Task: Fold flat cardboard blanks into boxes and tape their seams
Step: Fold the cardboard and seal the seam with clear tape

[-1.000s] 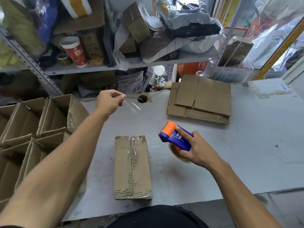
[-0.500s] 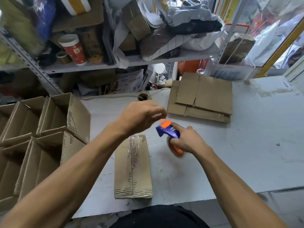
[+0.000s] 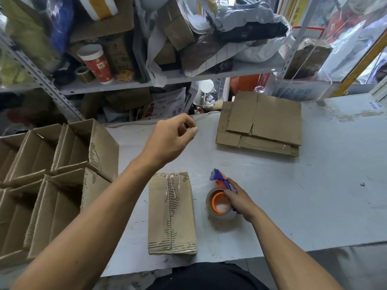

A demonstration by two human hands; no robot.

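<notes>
Grey, scuffed table (image 3: 314,195) is seen under both arms, backed by metal shelving (image 3: 230,73) crammed with bags, cartons and a red cup (image 3: 96,63). The left hand (image 3: 169,139) is held above the table, fingers curled, thumb near forefinger; whether anything is pinched cannot be told. Below it the taped box (image 3: 171,214) lies flat. Just right of the box, the right hand (image 3: 238,198) grips the tape dispenser (image 3: 221,197), set on the table. Flat blanks (image 3: 261,122) are stacked beyond the right hand. Open boxes (image 3: 52,174) are massed left of the left arm.

Tape dispenser (image 3: 222,197) now down on table (image 3: 314,185); left hand (image 3: 169,139) farther forward
</notes>
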